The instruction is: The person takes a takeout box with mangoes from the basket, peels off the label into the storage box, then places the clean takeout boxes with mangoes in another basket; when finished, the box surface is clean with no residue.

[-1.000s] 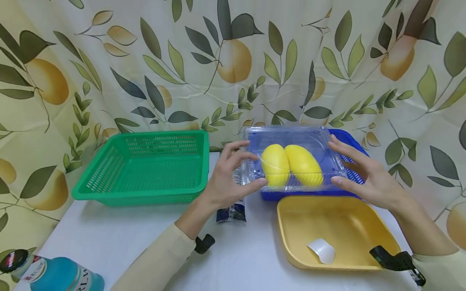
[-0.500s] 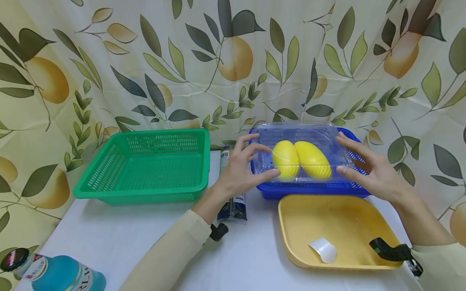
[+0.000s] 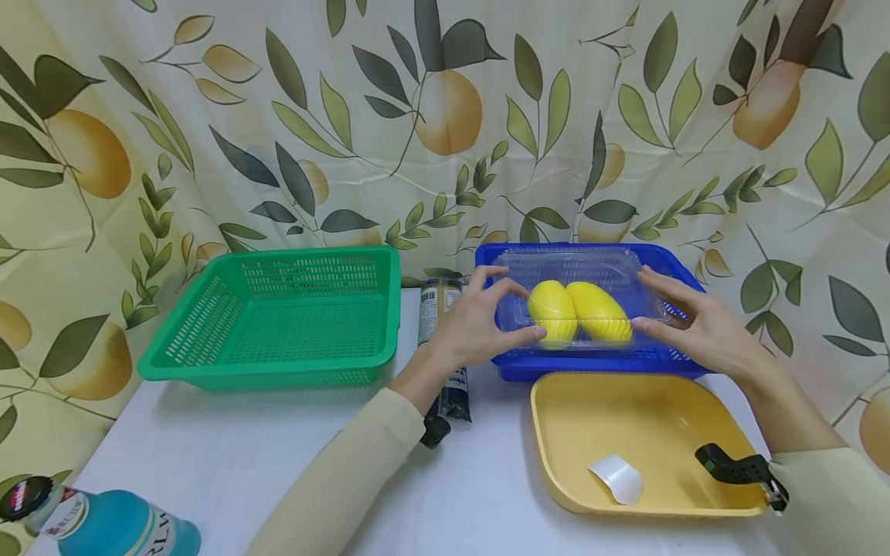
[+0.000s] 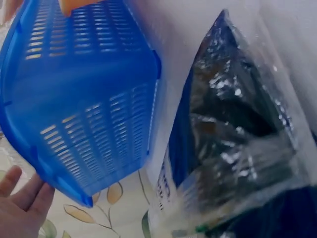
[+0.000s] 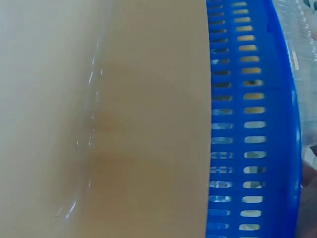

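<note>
A clear plastic clamshell box point(image 3: 612, 266) with two yellow mangoes point(image 3: 554, 301) inside sits low within the blue basket point(image 3: 591, 371). My left hand point(image 3: 473, 328) grips the box's left end, thumb at the front and fingers farther back. At the opposite end, my right hand point(image 3: 709, 328) holds it the same way. In the left wrist view, the left fingertips point(image 4: 42, 196) show beside the blue basket's rim point(image 4: 64, 186). The right wrist view catches a strip of the clear box point(image 5: 304, 64) past the basket; most of the right hand is hidden there.
A green basket point(image 3: 278, 378) stands left. Between the baskets lies a clear packet with dark contents point(image 3: 455, 398). A yellow tray point(image 3: 653, 432) in front of the blue basket holds a white curved piece point(image 3: 617, 479). A turquoise bottle point(image 3: 125, 525) is at the near left corner.
Both hands have carried the clamshell box slightly right, then lowered it into the blue basket. The basket's back rim now shows behind it. Both hands still hold the box.
</note>
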A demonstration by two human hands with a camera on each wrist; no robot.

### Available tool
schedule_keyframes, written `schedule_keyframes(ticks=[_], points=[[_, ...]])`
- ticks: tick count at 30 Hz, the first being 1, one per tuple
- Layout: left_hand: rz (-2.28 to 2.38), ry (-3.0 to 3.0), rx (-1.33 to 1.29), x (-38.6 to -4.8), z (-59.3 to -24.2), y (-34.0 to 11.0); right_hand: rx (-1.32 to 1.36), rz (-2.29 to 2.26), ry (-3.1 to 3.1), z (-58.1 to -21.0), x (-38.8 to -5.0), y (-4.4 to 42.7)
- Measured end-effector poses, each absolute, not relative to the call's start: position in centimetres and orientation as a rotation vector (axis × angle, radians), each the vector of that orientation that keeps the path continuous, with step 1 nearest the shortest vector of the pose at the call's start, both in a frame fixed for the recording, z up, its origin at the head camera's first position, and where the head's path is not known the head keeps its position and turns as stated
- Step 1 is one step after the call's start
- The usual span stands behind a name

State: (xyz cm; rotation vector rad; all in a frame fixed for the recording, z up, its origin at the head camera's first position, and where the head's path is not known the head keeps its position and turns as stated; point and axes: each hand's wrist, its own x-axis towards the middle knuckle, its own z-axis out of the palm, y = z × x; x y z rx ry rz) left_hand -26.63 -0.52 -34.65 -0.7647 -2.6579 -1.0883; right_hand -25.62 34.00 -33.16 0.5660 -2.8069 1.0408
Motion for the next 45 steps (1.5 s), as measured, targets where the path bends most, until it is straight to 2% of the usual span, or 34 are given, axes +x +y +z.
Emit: schedule_keyframes(ticks=[29,38,45], points=[[-0.4,-2.888,-0.66,-27.6,-34.8,2.2,0.544,0.86,-3.086,-33.6,-27.4,34.4],[-0.368,-2.935,-0.674,-27.8,-34.6,2.1,0.571,0.662,-3.117,-33.2,-27.5,33.7],[-0.583,-2.88,-0.724,-27.4,-34.2,1.0,0.542,0.573,-3.103,-33.0,-26.7,33.2]])
